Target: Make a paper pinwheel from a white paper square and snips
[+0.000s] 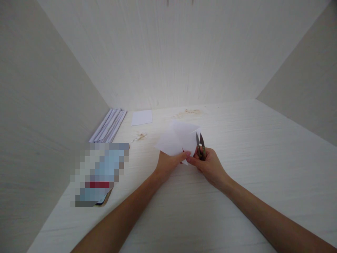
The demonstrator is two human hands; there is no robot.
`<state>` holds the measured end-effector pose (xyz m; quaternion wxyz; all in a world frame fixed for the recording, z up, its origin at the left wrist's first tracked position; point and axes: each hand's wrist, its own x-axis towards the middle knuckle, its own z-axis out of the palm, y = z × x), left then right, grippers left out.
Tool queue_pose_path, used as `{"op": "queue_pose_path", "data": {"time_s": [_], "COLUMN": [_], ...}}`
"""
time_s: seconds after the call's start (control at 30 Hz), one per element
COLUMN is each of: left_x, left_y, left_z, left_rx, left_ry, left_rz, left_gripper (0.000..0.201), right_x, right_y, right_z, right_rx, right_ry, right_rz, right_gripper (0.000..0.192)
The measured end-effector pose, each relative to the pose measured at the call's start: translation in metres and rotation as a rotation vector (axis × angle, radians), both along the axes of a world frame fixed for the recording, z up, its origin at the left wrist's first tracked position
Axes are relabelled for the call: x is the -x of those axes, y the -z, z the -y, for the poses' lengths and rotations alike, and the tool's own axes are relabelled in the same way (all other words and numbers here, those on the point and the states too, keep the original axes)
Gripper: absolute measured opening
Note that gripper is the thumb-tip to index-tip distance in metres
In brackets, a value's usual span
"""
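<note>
A: While both arms reach over a pale desk [237, 140], the left hand [168, 163] pinches a folded white paper [177, 138] at its near corner, fingers closed on it.

B: And the right hand [209, 165]?

A: It is wrapped around small snips [200, 144], thumb and fingers tight on the handle. The 2 blades point up and away, slightly parted, just beside the paper's right edge; whether they touch it cannot be told.

B: Where is the paper?

A: Held just above the desk, at mid-desk, between the 2 hands.

B: Any containers, any writing?

A: No container shows. At far left lies a stack of sheets [109, 124] against the wall, with 1 small white sheet [142, 117] beside it. A blurred object [98, 174] at near left bears a red band; no text is readable.
</note>
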<state>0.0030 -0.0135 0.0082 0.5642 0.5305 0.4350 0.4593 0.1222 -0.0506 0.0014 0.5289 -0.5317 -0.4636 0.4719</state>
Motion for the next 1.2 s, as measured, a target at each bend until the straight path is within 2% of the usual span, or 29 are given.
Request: {"op": "queue_pose_path", "data": {"time_s": [0.27, 0.43, 0.77, 0.87, 1.0, 1.2], "left_x": [-0.001, -0.001, -0.001, -0.001, -0.001, 0.001], "left_y": [0.001, 0.003, 0.005, 0.005, 0.002, 0.001], "left_z": [-0.003, -0.004, -0.003, -0.004, -0.007, -0.013], "left_rx": [0.057, 0.069, 0.006, -0.01, 0.008, 0.068], "left_ry": [-0.067, -0.053, -0.038, -0.054, -0.115, -0.181], "left_rz": [-0.017, 0.011, -0.023, -0.002, 0.142, 0.27], "left_gripper": [0.023, 0.023, 0.014, 0.017, 0.014, 0.018], "right_x": [0.001, 0.001, 0.0, 0.002, 0.006, 0.011], "right_y": [-0.001, -0.001, 0.003, -0.003, -0.014, -0.014], "right_z": [0.001, 0.0, 0.0, 0.002, 0.007, 0.013], "right_rx": [0.018, 0.03, 0.031, 0.062, 0.177, 0.242], "right_ry": [0.0, 0.003, 0.028, -0.056, -0.225, -0.247], "right_rz": [-0.052, -0.081, -0.172, -0.3, -0.501, -0.447], "right_gripper": [0.026, 0.026, 0.027, 0.026, 0.032, 0.031]}}
